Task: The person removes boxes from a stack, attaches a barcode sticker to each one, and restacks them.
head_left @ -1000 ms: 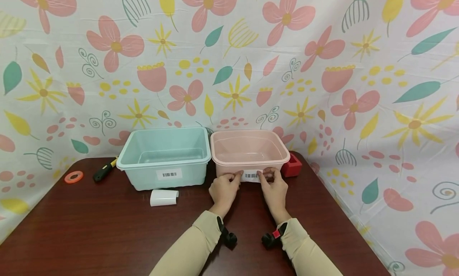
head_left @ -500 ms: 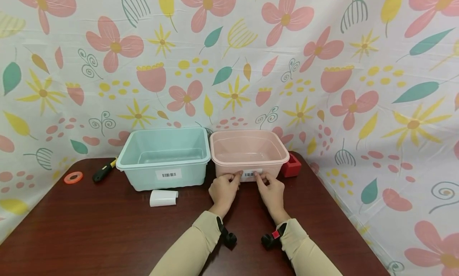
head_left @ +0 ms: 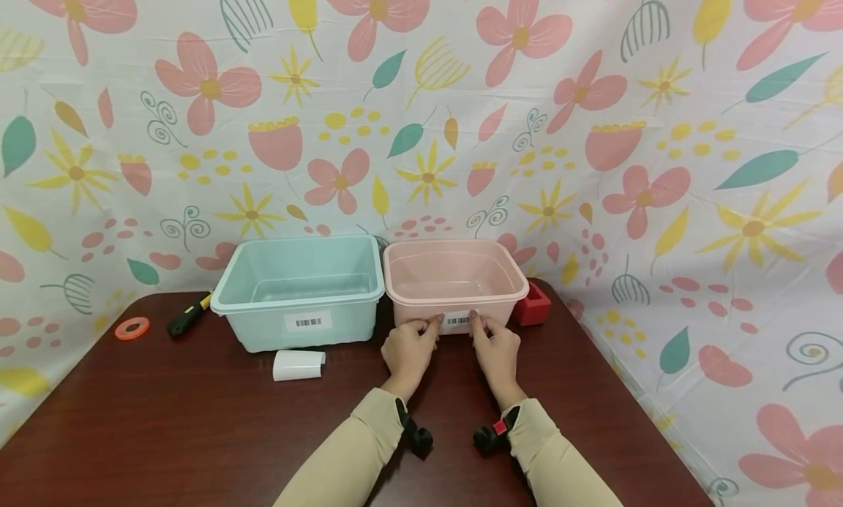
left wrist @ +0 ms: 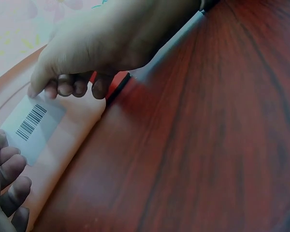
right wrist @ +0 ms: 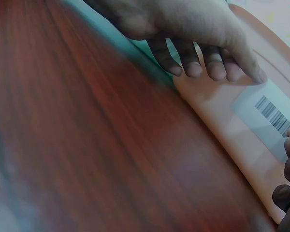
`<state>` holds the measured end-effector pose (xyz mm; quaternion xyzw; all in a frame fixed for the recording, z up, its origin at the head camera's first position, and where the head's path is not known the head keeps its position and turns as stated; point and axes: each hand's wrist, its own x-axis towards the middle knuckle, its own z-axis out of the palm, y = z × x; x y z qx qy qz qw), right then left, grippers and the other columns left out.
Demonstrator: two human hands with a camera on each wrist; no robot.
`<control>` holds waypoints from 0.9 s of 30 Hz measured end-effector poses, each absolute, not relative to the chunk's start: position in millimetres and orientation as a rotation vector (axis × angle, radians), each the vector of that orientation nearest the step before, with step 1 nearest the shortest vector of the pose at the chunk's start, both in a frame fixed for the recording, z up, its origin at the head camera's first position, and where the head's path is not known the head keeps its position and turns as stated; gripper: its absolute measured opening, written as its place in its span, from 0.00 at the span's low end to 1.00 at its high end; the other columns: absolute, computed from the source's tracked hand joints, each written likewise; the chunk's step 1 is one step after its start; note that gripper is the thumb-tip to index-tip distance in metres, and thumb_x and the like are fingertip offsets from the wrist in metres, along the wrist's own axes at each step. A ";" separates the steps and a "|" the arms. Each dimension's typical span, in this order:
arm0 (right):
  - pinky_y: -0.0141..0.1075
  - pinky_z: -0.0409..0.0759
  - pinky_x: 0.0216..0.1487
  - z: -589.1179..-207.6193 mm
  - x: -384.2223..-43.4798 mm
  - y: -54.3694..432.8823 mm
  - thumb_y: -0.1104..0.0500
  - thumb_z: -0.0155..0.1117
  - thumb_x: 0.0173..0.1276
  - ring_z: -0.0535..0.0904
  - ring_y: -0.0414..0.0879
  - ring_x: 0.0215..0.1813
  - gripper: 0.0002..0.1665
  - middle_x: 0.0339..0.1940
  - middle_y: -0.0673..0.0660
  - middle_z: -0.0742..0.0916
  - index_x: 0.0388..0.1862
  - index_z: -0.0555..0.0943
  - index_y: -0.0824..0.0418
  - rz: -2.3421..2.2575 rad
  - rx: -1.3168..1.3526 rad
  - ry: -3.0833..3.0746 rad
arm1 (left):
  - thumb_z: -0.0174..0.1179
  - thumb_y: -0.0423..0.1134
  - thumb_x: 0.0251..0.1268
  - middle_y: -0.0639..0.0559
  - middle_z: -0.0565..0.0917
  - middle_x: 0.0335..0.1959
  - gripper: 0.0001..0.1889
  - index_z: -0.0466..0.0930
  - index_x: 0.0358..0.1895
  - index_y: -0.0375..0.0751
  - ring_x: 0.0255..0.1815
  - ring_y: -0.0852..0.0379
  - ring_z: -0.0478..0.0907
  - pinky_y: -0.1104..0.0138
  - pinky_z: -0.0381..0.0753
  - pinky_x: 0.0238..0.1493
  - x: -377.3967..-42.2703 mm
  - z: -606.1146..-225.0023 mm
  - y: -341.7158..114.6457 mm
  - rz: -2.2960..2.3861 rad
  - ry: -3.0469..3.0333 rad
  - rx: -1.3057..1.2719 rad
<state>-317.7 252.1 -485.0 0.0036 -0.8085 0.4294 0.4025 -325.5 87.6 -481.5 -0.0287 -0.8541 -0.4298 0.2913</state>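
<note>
A white barcode label (head_left: 456, 321) lies against the front of the pink bin (head_left: 454, 301). My left hand (head_left: 407, 352) is at the label's left end, its thumb pressing near the upper corner in the right wrist view. At the other end, my right hand (head_left: 495, 353) presses the label's edge with its thumb (left wrist: 37, 82). The other fingers of both hands bend loosely against the bin's front wall below. In the left wrist view, the label (left wrist: 33, 123) looks flat, with its barcode exposed between the hands.
Left of the pink bin stands a light blue bin (head_left: 257, 330) with its own barcode label (head_left: 307, 322). Before it lies a curled white sheet (head_left: 298, 365). A black-handled tool (head_left: 187, 318) and an orange ring (head_left: 132, 328) lie further left. Behind, right, sits a red block (head_left: 535, 306).
My right hand has shifted slightly left along the label, onto its right end. The label's lower edge, slightly loose before, now looks flatter. My left hand has stayed in place.
</note>
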 end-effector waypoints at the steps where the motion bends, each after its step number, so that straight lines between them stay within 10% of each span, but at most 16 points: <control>1: 0.32 0.62 0.17 -485.0 -317.9 252.6 0.47 0.64 0.74 0.69 0.41 0.14 0.30 0.08 0.45 0.75 0.09 0.76 0.52 1.081 -0.002 -2.040 | 0.61 0.65 0.65 0.71 0.73 0.07 0.26 0.83 0.10 0.59 0.13 0.63 0.73 0.62 0.70 0.19 -325.4 -481.3 87.4 -1.149 -2.278 -0.076; 27: 0.34 0.66 0.20 -485.0 -314.4 254.0 0.56 0.63 0.71 0.71 0.42 0.15 0.25 0.08 0.44 0.77 0.11 0.81 0.60 1.130 -0.120 -2.118 | 0.62 0.63 0.66 0.71 0.72 0.06 0.26 0.84 0.11 0.55 0.12 0.63 0.71 0.61 0.71 0.20 -325.1 -481.6 88.7 -1.168 -2.282 -0.085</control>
